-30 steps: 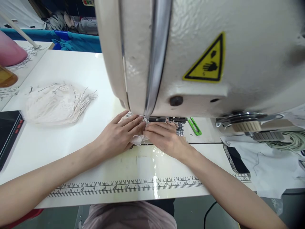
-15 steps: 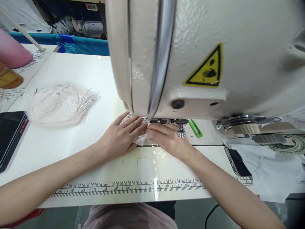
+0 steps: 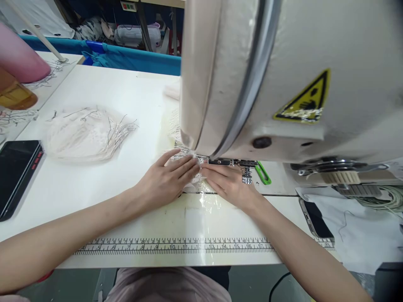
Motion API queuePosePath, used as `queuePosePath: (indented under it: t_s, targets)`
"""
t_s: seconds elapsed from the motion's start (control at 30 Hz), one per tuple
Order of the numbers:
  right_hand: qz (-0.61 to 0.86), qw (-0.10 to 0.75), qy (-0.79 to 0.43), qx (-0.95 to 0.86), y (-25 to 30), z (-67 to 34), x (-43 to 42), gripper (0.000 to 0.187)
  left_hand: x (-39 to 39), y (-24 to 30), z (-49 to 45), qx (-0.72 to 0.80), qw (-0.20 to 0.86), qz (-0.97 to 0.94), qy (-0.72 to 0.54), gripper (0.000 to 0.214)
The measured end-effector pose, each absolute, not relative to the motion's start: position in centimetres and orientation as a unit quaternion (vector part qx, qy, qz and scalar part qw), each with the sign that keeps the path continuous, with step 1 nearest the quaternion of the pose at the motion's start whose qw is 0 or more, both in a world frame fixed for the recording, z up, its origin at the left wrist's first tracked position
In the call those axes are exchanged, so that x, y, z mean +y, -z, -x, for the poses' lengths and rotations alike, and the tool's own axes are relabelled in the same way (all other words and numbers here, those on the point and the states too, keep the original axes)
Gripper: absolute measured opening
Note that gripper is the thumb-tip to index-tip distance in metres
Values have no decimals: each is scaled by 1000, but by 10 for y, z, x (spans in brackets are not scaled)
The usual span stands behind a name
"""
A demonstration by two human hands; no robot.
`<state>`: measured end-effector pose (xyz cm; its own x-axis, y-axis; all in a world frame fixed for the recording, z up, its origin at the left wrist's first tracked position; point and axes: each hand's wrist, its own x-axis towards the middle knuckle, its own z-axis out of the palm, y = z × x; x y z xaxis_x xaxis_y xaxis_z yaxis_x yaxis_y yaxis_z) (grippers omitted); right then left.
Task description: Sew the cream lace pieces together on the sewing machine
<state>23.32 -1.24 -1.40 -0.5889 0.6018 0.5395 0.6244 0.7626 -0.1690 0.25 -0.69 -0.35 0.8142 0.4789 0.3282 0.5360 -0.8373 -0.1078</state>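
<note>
Carefully, I lay my left fingers (image 3: 185, 168) almost flat and slightly fanned on the white lace (image 3: 197, 178) at the foot of a sewing machine (image 3: 226, 54). My right fingers (image 3: 217, 177), close together, touch its other side beneath the metal guide arm (image 3: 222, 162); whether they pinch the cloth or only press it, I cannot tell. The lace lies between my two hands, at the needle area, and runs on along the table (image 3: 126, 92) beside the machine's far end.

Done well, I judge, the step wants light, even pressure from both sides: the left smoothing out puckers, the right lining up the edge, neither tugging. Such thin, open stuff would probably stretch or bunch if hurried. Fingertips belong beside the foot, never under it, a point backed by the yellow hand-warning sticker (image 3: 304, 100) above me. Loose threads are best held away from the needle.

Left of my hands rests a pale bundle (image 3: 85, 136) with trailing thread ends; to the right, a green cutter (image 3: 262, 173) sits just past my knuckles, and a phone (image 3: 316, 219) lies beyond my forearm.
</note>
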Motion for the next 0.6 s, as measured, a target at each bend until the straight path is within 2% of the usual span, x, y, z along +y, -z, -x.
queuePosePath:
  t_s: [0.27,0.6]
  targets:
    - [329,220,149,-906,14,-223,-18,25,7,0,11,-209,80,961,162,41]
    - [356,215,143,-898,11,-211,-24,20,8,-1,10,-219,100,956,169,39]
